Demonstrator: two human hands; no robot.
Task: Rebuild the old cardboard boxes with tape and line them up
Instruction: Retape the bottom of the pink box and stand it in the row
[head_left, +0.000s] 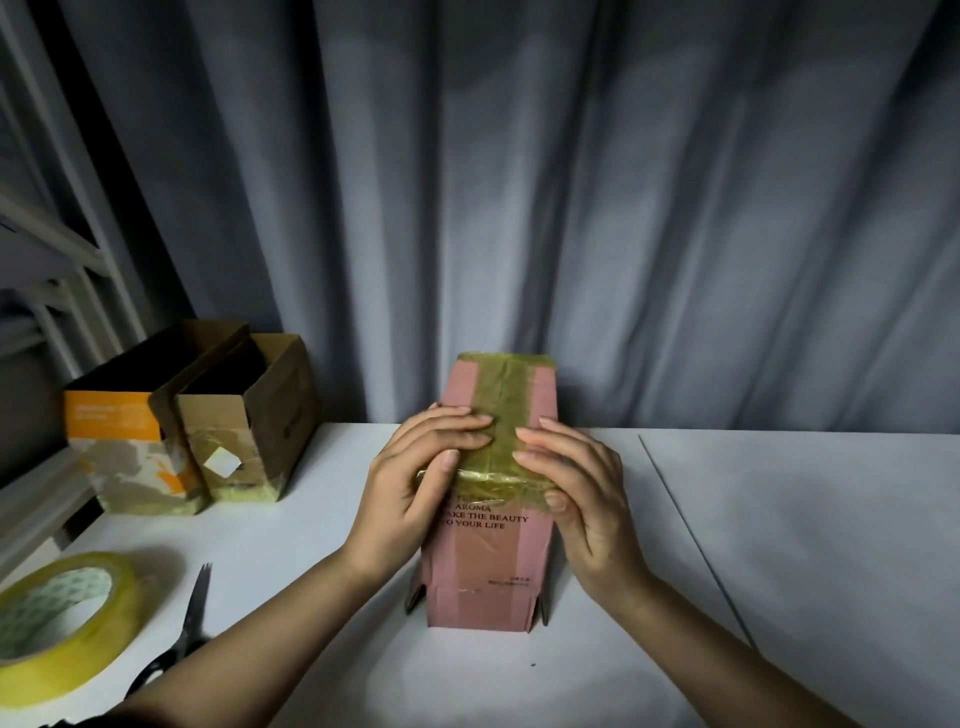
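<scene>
A pink cardboard box (485, 577) stands upside down on the white table (779, 545), with its flaps on the tabletop and printed text on its near face. A yellowish tape strip (503, 410) runs over its top and down the near face. My left hand (415, 483) presses flat fingers onto the tape from the left. My right hand (576, 499) presses on it from the right, thumb at the near top edge. Two rebuilt open boxes stand at the back left: an orange-and-white box (119, 447) and a brown box (249, 436) beside it.
A roll of yellow tape (57, 623) lies at the near left corner, with black-handled scissors (189, 623) just right of it. Grey curtains (571, 208) hang behind the table. A white metal frame (57, 270) stands at the far left. A seam (691, 535) crosses the table's right side.
</scene>
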